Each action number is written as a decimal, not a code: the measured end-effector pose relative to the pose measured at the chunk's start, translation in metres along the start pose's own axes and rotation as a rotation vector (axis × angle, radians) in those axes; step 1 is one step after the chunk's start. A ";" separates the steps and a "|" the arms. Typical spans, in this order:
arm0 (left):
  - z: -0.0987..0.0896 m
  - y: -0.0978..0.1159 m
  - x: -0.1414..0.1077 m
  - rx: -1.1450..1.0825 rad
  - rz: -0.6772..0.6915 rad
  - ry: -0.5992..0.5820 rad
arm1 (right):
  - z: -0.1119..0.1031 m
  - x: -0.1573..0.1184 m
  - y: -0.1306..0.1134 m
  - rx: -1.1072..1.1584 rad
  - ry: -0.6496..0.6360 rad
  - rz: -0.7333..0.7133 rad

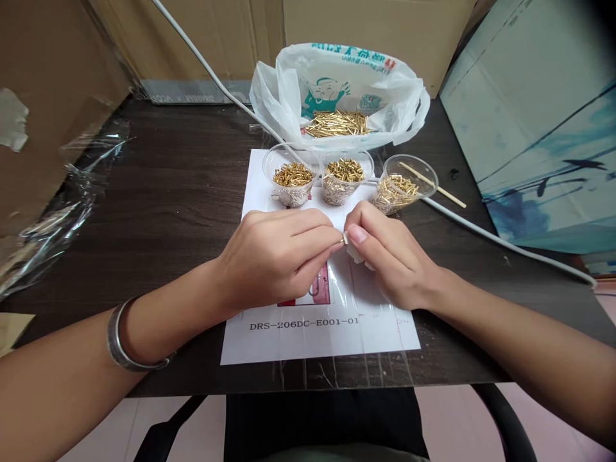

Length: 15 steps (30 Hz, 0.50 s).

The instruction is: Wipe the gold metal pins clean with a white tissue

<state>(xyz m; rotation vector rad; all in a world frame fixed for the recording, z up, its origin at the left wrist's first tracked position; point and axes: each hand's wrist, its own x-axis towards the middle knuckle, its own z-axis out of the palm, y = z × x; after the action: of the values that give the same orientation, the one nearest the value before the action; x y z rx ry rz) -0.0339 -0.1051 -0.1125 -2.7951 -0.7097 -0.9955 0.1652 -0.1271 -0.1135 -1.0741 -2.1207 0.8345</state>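
Observation:
My left hand [283, 250] is closed in a pinch on a small brass pin [343, 241], of which only a short end shows. My right hand [389, 256] is closed around a crumpled white tissue-like piece [355, 253], its edge against the pin. Both hands meet above a printed white sheet [269, 346]. Just beyond them stand three clear plastic cups, the left one [266, 170], the middle one [369, 168] and the tilted right one [432, 185]. Each cup contains many small brass parts [345, 169].
Behind the cups, an open white plastic bag [409, 125] holds long brass pins [339, 123]. A white cable [505, 245] crosses the dark table [183, 167]. One wooden stick [447, 192] leans across the right cup's rim. Cardboard [206, 38] stands at the back, crinkled clear film [62, 212] at left.

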 end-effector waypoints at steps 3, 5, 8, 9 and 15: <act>0.000 -0.001 0.001 -0.001 -0.001 0.004 | 0.001 0.000 0.000 -0.018 0.007 -0.006; 0.000 -0.001 0.000 -0.006 -0.004 0.004 | 0.001 0.000 0.001 -0.032 0.010 -0.026; 0.001 0.000 -0.002 -0.008 -0.010 0.007 | 0.001 0.001 0.004 -0.014 0.014 -0.077; 0.001 0.000 -0.002 -0.011 -0.009 0.007 | 0.001 0.001 0.005 0.000 0.012 -0.091; 0.002 0.000 0.005 -0.077 -0.067 -0.040 | 0.001 0.001 0.005 0.088 0.054 -0.086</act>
<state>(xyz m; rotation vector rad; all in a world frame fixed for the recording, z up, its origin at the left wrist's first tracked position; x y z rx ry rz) -0.0294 -0.1027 -0.1104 -2.8820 -0.7912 -1.0017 0.1663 -0.1239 -0.1172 -0.9430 -2.0510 0.8399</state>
